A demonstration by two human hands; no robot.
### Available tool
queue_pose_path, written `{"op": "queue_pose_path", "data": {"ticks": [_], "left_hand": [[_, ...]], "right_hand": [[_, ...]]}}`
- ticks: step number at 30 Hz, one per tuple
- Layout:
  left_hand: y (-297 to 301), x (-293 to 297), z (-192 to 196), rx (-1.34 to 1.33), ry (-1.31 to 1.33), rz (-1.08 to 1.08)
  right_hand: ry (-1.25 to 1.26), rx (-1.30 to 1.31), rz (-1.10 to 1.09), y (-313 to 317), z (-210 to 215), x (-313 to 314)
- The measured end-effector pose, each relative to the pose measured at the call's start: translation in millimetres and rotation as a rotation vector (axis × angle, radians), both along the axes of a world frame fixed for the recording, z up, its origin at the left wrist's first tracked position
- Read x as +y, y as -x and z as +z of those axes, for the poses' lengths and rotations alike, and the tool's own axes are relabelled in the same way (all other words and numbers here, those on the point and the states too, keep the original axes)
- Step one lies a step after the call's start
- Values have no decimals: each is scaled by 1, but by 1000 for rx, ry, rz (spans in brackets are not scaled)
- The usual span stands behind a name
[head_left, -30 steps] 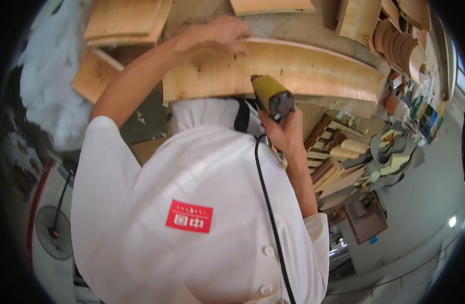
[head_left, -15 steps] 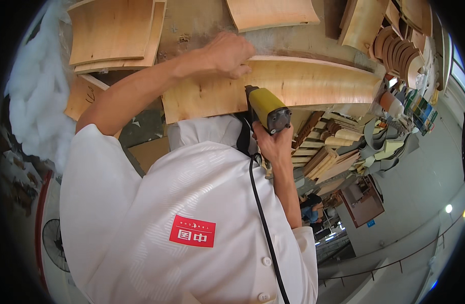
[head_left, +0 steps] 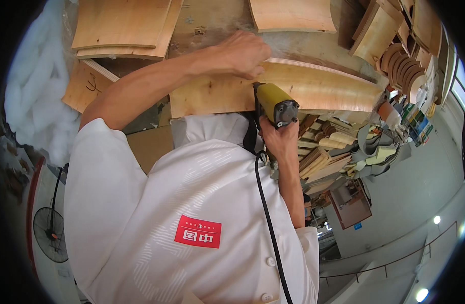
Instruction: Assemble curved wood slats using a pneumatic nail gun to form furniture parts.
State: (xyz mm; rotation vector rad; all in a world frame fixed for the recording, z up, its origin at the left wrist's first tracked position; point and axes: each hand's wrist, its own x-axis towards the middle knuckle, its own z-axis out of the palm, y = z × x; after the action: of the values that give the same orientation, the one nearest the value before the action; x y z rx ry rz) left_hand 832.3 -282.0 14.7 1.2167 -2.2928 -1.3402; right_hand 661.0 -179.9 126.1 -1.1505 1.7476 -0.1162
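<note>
Curved plywood panel (head_left: 313, 91), pale with a darker grain, lying across the bench (head_left: 212, 23) at upper centre, long axis left to right, right end bending down toward the stacked stock. Left hand (head_left: 242, 53) set on the panel's upper edge, fingers curled together and pressed down over that edge; thumb hidden, so grip on the underside cannot be told. Left forearm bare, running down-left to a white sleeve (head_left: 100, 167). Right hand (head_left: 280, 142) just below the panel's lower edge, fingers wrapped tight around the grip of a yellow power tool (head_left: 275, 104); fingertips out of view on the far side. Tool body yellow with a dark grey head, angled up-left, nose touching or just beside the panel's lower edge; exact contact not clear. Black cord (head_left: 268, 223) dropping from the tool's base over the white shirt toward the lower edge of the view. Red patch (head_left: 198, 231) on the shirt front. Flat plywood sheets (head_left: 123, 25) stacked at upper left, well apart from the panel. Another curved piece (head_left: 293, 15) at the top, beyond the left hand. Curved wooden parts (head_left: 399, 61) racked at upper right. Offcuts (head_left: 323, 157) piled beside the right forearm. Floor fan (head_left: 50, 233) at lower left.
</note>
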Motion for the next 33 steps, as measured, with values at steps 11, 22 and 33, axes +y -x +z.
{"op": "queue_pose_path", "data": {"ticks": [11,22,33], "left_hand": [[2,-1,-2,36,31,6],[2,2,-3,42,24,21],[1,2,-7,80,18,32]], "right_hand": [[-82,-15,-54,0,1,-5],[-22,10,-143,1,4,1],[-101,19,-120,-3,7,-1]]}}
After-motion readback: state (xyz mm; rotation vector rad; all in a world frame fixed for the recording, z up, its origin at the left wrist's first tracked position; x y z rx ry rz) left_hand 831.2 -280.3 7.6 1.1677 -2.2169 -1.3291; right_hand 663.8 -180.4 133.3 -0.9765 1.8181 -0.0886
